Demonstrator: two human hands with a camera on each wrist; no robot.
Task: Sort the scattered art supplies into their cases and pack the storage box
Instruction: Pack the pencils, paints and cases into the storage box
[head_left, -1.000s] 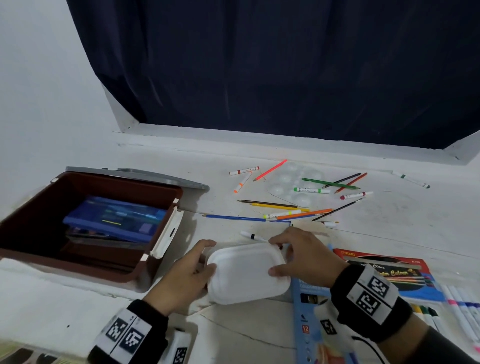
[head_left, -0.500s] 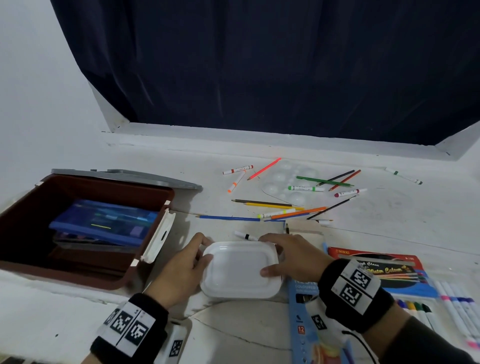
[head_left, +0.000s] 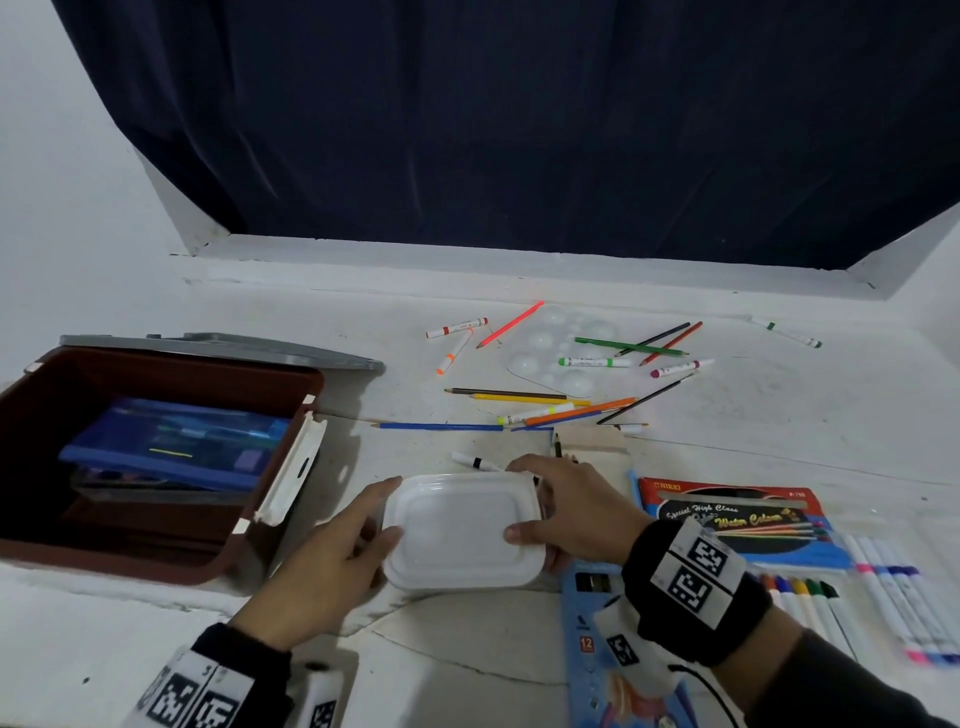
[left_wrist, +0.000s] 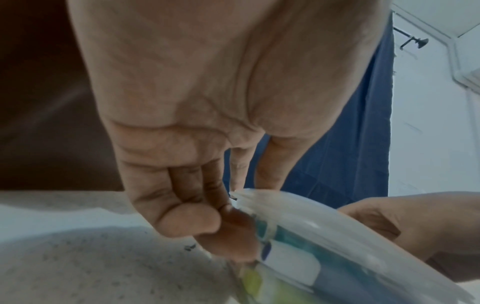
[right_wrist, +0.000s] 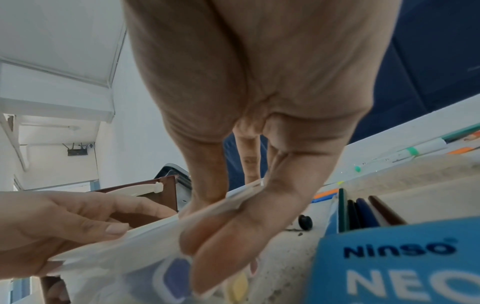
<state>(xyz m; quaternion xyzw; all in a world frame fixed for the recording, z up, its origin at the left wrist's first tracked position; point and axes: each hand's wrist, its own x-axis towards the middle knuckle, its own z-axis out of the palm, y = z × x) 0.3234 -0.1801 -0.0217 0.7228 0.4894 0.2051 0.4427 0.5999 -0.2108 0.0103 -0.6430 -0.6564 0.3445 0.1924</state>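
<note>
A white lidded plastic container (head_left: 462, 530) sits near the front of the table, held between both hands. My left hand (head_left: 363, 525) grips its left end, with the fingers (left_wrist: 228, 240) curled under the rim. My right hand (head_left: 550, 499) grips the right end, thumb on the lid and fingers (right_wrist: 221, 246) underneath. Coloured items show through the container's translucent wall (left_wrist: 298, 253). The brown storage box (head_left: 156, 564) stands open on the left and holds a blue case (head_left: 176, 447). Loose pencils (head_left: 519, 397) and markers (head_left: 595, 362) lie scattered behind.
A clear paint palette (head_left: 545, 358) lies under the scattered pencils. A watercolour pencil packet (head_left: 737, 519), a blue pencil box (head_left: 587, 649) and a row of markers (head_left: 883, 597) lie at the right. The grey lid (head_left: 234, 348) rests behind the storage box.
Both hands keep their hold on the white container, which stays in about the same place. The head view has shifted a little.
</note>
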